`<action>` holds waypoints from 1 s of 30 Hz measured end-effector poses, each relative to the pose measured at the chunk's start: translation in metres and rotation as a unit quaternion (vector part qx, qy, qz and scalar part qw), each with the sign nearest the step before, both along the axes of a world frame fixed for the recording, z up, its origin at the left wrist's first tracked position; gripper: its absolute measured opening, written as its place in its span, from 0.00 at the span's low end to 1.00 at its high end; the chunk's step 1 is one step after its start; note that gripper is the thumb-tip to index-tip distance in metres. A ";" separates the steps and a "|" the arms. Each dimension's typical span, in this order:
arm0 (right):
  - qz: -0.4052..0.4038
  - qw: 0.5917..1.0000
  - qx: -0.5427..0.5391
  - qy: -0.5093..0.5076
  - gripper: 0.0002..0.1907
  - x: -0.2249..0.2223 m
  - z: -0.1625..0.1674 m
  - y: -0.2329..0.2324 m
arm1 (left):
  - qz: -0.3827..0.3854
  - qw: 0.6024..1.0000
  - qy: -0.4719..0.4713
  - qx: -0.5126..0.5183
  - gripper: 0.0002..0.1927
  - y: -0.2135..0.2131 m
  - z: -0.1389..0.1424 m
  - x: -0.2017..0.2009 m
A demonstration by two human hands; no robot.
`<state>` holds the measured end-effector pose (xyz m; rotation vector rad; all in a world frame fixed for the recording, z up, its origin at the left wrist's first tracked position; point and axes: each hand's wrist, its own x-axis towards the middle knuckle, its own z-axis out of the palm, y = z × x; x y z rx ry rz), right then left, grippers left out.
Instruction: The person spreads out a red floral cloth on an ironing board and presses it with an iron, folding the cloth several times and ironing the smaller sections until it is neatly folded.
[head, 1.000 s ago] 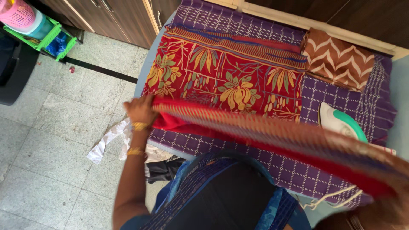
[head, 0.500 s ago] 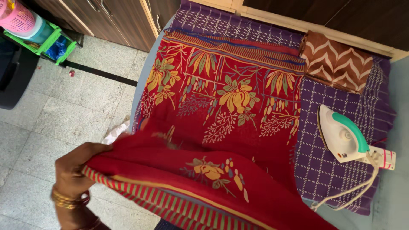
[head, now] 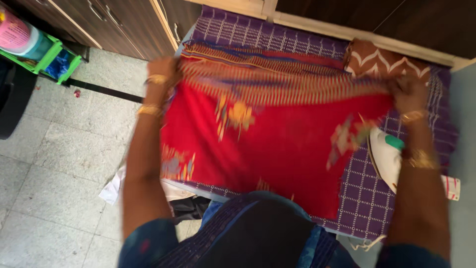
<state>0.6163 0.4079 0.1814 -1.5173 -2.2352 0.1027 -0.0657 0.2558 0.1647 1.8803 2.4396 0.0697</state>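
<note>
A red cloth [head: 277,144] with yellow flower prints and a striped border lies stretched over the ironing surface, blurred with motion. My left hand [head: 161,72] grips its striped edge at the far left corner. My right hand [head: 409,89] grips the same edge at the far right. Both arms are stretched forward, with gold bangles on the wrists. A white iron with a green handle [head: 384,156] rests flat just under my right forearm, beside the cloth's right edge.
A purple checked cover [head: 362,198] pads the ironing table. A folded brown zigzag cloth [head: 382,59] sits at the far right. Dark wooden cabinets [head: 124,20] stand beyond. A green crate with a pink container [head: 29,42] sits on the tiled floor, left. Loose cloth pieces [head: 116,186] lie below the table.
Both hands have swung the red cloth's striped edge up and away from my body to the far side of the table. The cloth now covers the patterned part that showed before.
</note>
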 end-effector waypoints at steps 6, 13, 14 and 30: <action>-0.087 0.966 -0.031 0.241 0.19 -0.038 -0.064 -0.014 | -0.033 0.952 -0.025 0.303 0.31 0.016 -0.083 0.033; -0.041 0.998 -0.057 -0.002 0.08 0.046 -0.154 -0.203 | 0.128 0.934 -0.201 0.264 0.33 -0.198 -0.184 -0.005; -0.069 0.992 -0.101 -0.004 0.08 0.055 -0.163 -0.229 | 0.207 0.919 -0.242 0.231 0.37 -0.233 -0.195 -0.008; -0.406 0.780 -0.367 0.303 0.16 0.037 -0.214 -0.332 | 0.478 0.672 -0.393 0.407 0.40 -0.266 -0.237 0.090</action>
